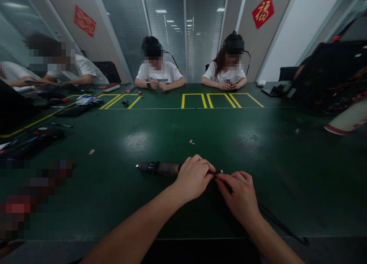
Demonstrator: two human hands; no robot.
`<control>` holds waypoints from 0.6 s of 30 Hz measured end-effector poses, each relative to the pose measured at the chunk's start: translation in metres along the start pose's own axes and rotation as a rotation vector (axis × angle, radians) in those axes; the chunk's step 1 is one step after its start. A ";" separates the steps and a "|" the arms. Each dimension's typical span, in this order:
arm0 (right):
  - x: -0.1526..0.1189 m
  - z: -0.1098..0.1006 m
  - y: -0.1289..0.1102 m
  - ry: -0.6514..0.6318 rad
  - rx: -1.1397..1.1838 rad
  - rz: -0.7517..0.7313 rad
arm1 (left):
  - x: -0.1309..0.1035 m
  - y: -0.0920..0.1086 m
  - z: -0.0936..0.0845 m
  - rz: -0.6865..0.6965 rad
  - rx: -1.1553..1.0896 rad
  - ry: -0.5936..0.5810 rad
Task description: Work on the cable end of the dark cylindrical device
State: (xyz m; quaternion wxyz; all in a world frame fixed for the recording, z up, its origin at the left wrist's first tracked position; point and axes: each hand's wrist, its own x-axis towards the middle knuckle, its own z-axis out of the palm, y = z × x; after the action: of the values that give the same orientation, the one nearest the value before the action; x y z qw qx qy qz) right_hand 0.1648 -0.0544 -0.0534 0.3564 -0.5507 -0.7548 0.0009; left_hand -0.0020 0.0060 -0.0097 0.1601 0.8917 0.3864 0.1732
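An electric screwdriver with a silver tip, black front collar and brownish body lies crosswise on the green table, its tip pointing left. My left hand is closed over its rear part, hiding much of that end. Close by, my right hand pinches with thumb and fingertips at the tool's dark back end; whatever is between them is too small to make out. A small pale tip shows just above the right fingertips. From beneath my right wrist a black cable runs to the table's front edge.
Small pale scraps lie beyond the tool. Yellow tape outlines mark the far side, where two people sit. Black bags and tools are at left, a dark backpack and a white cylinder at right.
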 end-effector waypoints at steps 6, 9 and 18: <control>0.001 0.000 0.003 -0.007 -0.016 -0.002 | 0.001 0.000 0.000 -0.008 0.004 -0.008; 0.001 0.002 0.005 -0.009 -0.015 0.020 | 0.001 0.002 0.000 -0.024 0.003 -0.026; 0.001 0.001 0.006 -0.005 -0.022 0.011 | 0.001 0.001 0.001 -0.011 -0.011 0.005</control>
State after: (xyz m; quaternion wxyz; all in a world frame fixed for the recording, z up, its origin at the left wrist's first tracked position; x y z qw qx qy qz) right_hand 0.1694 -0.0508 -0.0566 0.3485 -0.5588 -0.7525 -0.0042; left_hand -0.0002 0.0054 -0.0103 0.1649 0.8883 0.3905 0.1766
